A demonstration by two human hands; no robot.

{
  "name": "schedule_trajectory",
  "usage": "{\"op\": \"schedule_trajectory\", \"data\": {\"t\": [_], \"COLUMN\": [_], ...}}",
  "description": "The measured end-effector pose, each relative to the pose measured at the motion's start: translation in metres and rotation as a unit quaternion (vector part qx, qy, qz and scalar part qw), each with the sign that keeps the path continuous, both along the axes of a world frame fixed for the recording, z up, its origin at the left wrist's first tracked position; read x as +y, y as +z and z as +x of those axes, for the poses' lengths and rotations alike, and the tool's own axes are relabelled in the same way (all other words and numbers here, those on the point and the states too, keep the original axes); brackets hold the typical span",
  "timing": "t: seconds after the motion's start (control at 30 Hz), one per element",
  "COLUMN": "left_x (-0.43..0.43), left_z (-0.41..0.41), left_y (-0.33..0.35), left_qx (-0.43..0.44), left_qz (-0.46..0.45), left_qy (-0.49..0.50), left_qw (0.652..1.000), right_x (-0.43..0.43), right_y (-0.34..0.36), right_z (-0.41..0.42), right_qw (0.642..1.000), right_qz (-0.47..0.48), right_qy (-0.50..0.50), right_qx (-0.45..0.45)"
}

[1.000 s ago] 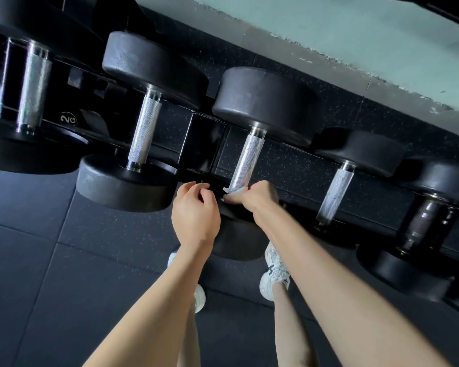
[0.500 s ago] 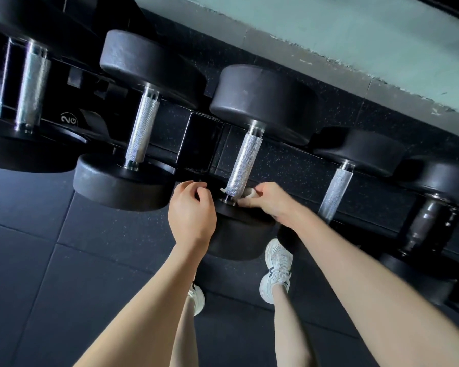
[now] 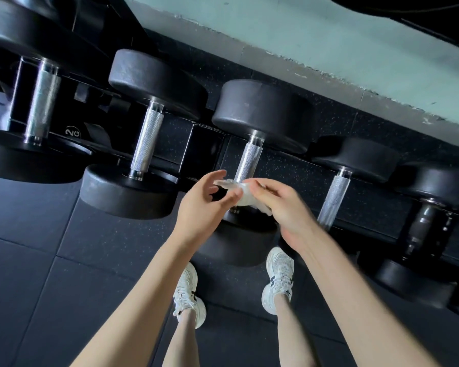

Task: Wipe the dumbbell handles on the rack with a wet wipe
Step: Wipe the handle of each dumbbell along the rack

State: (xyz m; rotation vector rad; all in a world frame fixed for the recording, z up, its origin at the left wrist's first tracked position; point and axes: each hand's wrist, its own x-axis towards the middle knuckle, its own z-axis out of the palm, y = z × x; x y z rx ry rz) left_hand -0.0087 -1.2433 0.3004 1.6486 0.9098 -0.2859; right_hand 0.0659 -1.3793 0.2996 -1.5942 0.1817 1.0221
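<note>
Wet wipe (image 3: pixel 245 197) is bunched in mid-air just in front of the middle dumbbell (image 3: pixel 263 112), off its handle (image 3: pixel 248 162) and hiding that handle's lower end. The right hand (image 3: pixel 281 207) has its fingers curled round the wad and holds it. The left hand (image 3: pixel 202 205) is spread, with thumb and forefinger either side of the wipe's loose corner. Blur stops me telling whether they have closed on it. My guess is a refold to find a clean face.

Risks, as I judge them: with only one sure hold, a tug from the left could pull the wipe free. It would drop to the floor (image 3: pixel 37 260) below the middle dumbbell and pick up grit. A tight wad would touch only part of the rough metal and could snag or shred on it. A hard push along the handle might rock the middle dumbbell on the rack (image 3: pixel 199 147), and both shoes (image 3: pixel 278 279) stand right under its near end. Further off, the left neighbour's handle (image 3: pixel 146 141) and the right neighbour's handle (image 3: pixel 334 200) could be skipped, since nothing marks which are done.
</note>
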Motion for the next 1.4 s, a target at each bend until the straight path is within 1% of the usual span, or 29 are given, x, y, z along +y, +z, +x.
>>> {"op": "schedule_trajectory", "data": {"t": [0.03, 0.07, 0.13, 0.2, 0.27, 0.37, 0.43, 0.5, 0.57, 0.63, 0.67, 0.7, 0.73, 0.77, 0.8, 0.83, 0.87, 0.97, 1.0, 1.1, 1.23, 1.3, 1.4], "left_x": [0.001, 0.003, 0.009, 0.017, 0.028, 0.039, 0.040, 0.036, 0.027, 0.016, 0.011, 0.009, 0.008, 0.009, 0.011, 0.013, 0.013, 0.013, 0.011, 0.009, 0.006, 0.005, 0.005], "left_z": [0.003, 0.007, 0.013, 0.019, 0.025, 0.036, 0.041, 0.046, 0.051, 0.053, 0.053, 0.052, 0.051, 0.050, 0.049, 0.048, 0.048, 0.048, 0.048, 0.047, 0.049, 0.053, 0.055], "left_y": [-0.001, -0.003, -0.004, -0.005, -0.008, -0.013, -0.016, -0.018, -0.023, -0.030, -0.033, -0.036, -0.037, -0.040, -0.042, -0.045, -0.049, -0.059, -0.059, -0.059, -0.064, -0.064, -0.069], "left_qx": [-0.009, -0.017, -0.027, -0.020, -0.021, -0.032, -0.026, -0.018, -0.010, 0.003, 0.006, 0.004, 0.002, 0.002, 0.006, 0.011, 0.021, 0.057, 0.058, 0.039, 0.023, 0.020, 0.003], "left_qz": [0.017, 0.057, 0.137, 0.189, 0.247, 0.336, 0.361, 0.337, 0.261, 0.153, 0.075, -0.013, -0.096, -0.157, -0.184, -0.188, -0.164, -0.019, 0.005, 0.010, 0.045, 0.035, 0.007], "left_qy": [-0.015, -0.027, -0.038, -0.035, -0.030, -0.041, -0.043, -0.066, -0.104, -0.135, -0.123, -0.087, -0.033, 0.016, 0.048, 0.069, 0.065, -0.015, -0.024, -0.035, -0.081, -0.093, -0.083], "left_qw": [1.000, 0.998, 0.989, 0.981, 0.968, 0.940, 0.931, 0.939, 0.960, 0.979, 0.989, 0.996, 0.995, 0.987, 0.982, 0.980, 0.984, 0.998, 0.998, 0.999, 0.995, 0.995, 0.997], "right_x": [0.005, 0.009, 0.013, 0.012, 0.010, 0.011, 0.013, 0.015, 0.015, 0.015, 0.015, 0.016, 0.016, 0.016, 0.016, 0.015, 0.015, 0.016, 0.016, 0.016, 0.016, 0.016, 0.016], "right_y": [-0.001, -0.003, -0.010, -0.015, -0.022, -0.037, -0.050, -0.055, -0.056, -0.055, -0.055, -0.056, -0.056, -0.056, -0.056, -0.056, -0.055, -0.056, -0.057, -0.057, -0.058, -0.058, -0.059], "right_z": [0.000, 0.000, 0.000, -0.001, -0.005, -0.019, -0.030, -0.036, -0.040, -0.040, -0.039, -0.039, -0.040, -0.040, -0.041, -0.041, -0.042, -0.041, -0.041, -0.042, -0.042, -0.043, -0.043], "right_qw": [1.000, 1.000, 0.999, 0.988, 0.962, 0.929, 0.917, 0.915, 0.895, 0.882, 0.879, 0.875, 0.873, 0.871, 0.870, 0.868, 0.868, 0.866, 0.865, 0.863, 0.861, 0.858, 0.849], "right_qz": [0.006, 0.002, -0.039, -0.125, -0.206, -0.265, -0.273, -0.268, -0.266, -0.268, -0.269, -0.270, -0.270, -0.265, -0.259, -0.253, -0.249, -0.251, -0.254, -0.259, -0.264, -0.269, -0.280], "right_qy": [0.001, 0.005, 0.001, 0.007, 0.022, 0.015, -0.021, -0.092, -0.128, -0.139, -0.144, -0.149, -0.156, -0.165, -0.176, -0.184, -0.187, -0.184, -0.182, -0.180, -0.184, -0.191, -0.204], "right_qx": [0.006, 0.006, -0.017, -0.090, -0.175, -0.259, -0.291, -0.287, -0.334, -0.361, -0.367, -0.372, -0.376, -0.379, -0.382, -0.386, -0.388, -0.392, -0.394, -0.395, -0.394, -0.395, -0.398]}}
